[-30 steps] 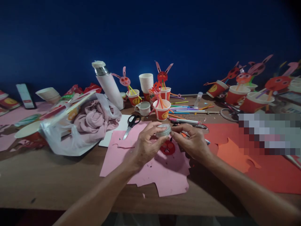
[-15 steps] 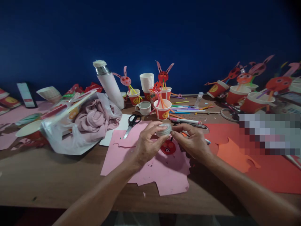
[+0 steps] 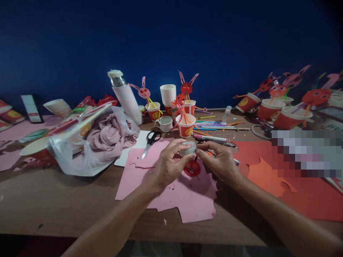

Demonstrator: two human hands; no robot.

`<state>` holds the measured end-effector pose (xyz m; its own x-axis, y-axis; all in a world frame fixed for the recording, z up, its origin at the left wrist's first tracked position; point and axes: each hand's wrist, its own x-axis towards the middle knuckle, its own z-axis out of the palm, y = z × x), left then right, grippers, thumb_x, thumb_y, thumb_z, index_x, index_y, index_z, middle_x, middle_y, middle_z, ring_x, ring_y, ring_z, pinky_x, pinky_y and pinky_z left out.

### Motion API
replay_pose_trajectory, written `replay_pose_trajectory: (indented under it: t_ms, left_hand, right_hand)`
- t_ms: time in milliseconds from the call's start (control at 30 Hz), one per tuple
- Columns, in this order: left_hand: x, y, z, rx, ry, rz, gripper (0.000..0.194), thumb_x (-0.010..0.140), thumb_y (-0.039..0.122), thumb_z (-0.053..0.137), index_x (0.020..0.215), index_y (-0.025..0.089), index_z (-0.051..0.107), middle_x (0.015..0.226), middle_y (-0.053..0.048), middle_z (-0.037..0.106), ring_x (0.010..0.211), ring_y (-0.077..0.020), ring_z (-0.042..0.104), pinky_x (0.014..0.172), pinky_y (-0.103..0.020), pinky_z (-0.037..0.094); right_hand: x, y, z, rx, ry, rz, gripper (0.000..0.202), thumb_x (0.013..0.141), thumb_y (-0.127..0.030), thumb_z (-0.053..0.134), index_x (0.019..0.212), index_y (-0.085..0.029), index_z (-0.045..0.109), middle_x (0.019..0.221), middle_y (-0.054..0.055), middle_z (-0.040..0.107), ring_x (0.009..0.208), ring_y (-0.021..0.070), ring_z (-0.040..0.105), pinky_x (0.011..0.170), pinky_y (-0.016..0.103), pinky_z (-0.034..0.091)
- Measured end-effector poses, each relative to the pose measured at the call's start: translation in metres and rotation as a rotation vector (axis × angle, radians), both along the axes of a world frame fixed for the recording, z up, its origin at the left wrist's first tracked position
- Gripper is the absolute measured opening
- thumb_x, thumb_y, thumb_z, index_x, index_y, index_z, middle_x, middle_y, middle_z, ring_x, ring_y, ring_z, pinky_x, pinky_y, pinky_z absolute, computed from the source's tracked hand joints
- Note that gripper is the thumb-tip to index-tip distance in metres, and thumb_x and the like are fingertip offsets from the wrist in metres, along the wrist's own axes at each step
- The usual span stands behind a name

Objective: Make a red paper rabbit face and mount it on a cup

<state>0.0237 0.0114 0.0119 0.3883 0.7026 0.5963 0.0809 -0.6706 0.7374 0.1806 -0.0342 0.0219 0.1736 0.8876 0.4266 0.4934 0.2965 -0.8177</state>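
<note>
A roll of clear tape [image 3: 188, 148] is gripped between the thumb and fingers of my left hand [image 3: 170, 162], raised over the pink paper [image 3: 171, 200]. At the roll's right edge, the thumb and index finger of my right hand [image 3: 222, 160] are pinched together against it; a loose tape end is too small to make out. Below the roll lies a red paper face [image 3: 192, 168], partly hidden by my left hand. Black-handled scissors [image 3: 151, 141] rest on the paper's far left corner, blades towards me.
Behind my hands stand a red paper cup [image 3: 185, 125] with straws, a white mug [image 3: 164, 124] and a leaning flask [image 3: 125, 98]. Colourful straws [image 3: 211, 125] and pens [image 3: 210, 138] lie to the right. A plastic bag [image 3: 77, 157] fills the left; orange paper [image 3: 268, 178] lies on red sheets.
Both hands keep the same hold on the roll of tape. The whole view has shifted very slightly; nothing on the table has visibly moved.
</note>
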Motion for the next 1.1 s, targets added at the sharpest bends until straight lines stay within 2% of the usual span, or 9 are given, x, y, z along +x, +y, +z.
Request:
replay_pose_trajectory:
  t_ms: [100, 233, 400, 633, 1100]
  left_hand:
    - [0.0004, -0.0018, 0.0013, 0.019, 0.014, 0.010, 0.014, 0.079, 0.021, 0.063, 0.092, 0.018, 0.065, 0.103, -0.009, 0.062, 0.098, -0.0197, 0.058, 0.083, -0.033, 0.051]
    - [0.0013, -0.0012, -0.0018, 0.008, -0.004, 0.011, 0.014, 0.079, 0.022, 0.064, 0.092, 0.018, 0.065, 0.105, -0.008, 0.062, 0.097, -0.0194, 0.059, 0.082, -0.033, 0.052]
    - [0.0015, 0.0020, -0.0046, -0.013, -0.045, 0.019, 0.014, 0.078, 0.023, 0.066, 0.091, 0.018, 0.065, 0.103, -0.007, 0.064, 0.098, -0.0197, 0.060, 0.081, -0.032, 0.052]
    - [0.0015, -0.0023, 0.0007, -0.018, -0.010, -0.008, 0.015, 0.080, 0.022, 0.063, 0.094, 0.018, 0.065, 0.105, -0.008, 0.062, 0.097, -0.0187, 0.059, 0.080, -0.031, 0.051]
    - [0.0003, -0.0041, 0.0015, -0.067, 0.029, 0.001, 0.016, 0.080, 0.022, 0.063, 0.094, 0.017, 0.066, 0.107, -0.009, 0.061, 0.099, -0.0198, 0.058, 0.080, -0.030, 0.051]
  right_hand:
    - [-0.0009, -0.0006, 0.0003, -0.008, -0.009, -0.005, 0.014, 0.076, -0.026, 0.058, 0.076, -0.019, 0.070, 0.067, 0.002, 0.070, 0.067, 0.0182, 0.065, 0.054, 0.026, 0.048]
    - [0.0007, 0.0011, -0.0011, 0.019, -0.028, -0.037, 0.017, 0.077, -0.022, 0.054, 0.075, -0.019, 0.071, 0.070, 0.002, 0.071, 0.071, 0.0187, 0.065, 0.058, 0.027, 0.049]
    - [0.0001, 0.0007, 0.0006, -0.012, 0.003, 0.004, 0.016, 0.076, -0.027, 0.057, 0.081, -0.017, 0.070, 0.074, 0.004, 0.071, 0.074, 0.0198, 0.065, 0.061, 0.028, 0.049]
    - [-0.0015, -0.0006, 0.0015, -0.040, -0.013, 0.001, 0.013, 0.076, -0.026, 0.058, 0.078, -0.017, 0.068, 0.067, 0.002, 0.068, 0.064, 0.0169, 0.062, 0.050, 0.025, 0.045]
    - [-0.0011, -0.0024, 0.0003, -0.048, -0.088, -0.005, 0.018, 0.078, -0.026, 0.056, 0.082, -0.017, 0.071, 0.068, 0.003, 0.069, 0.053, 0.0133, 0.058, 0.046, 0.023, 0.041]
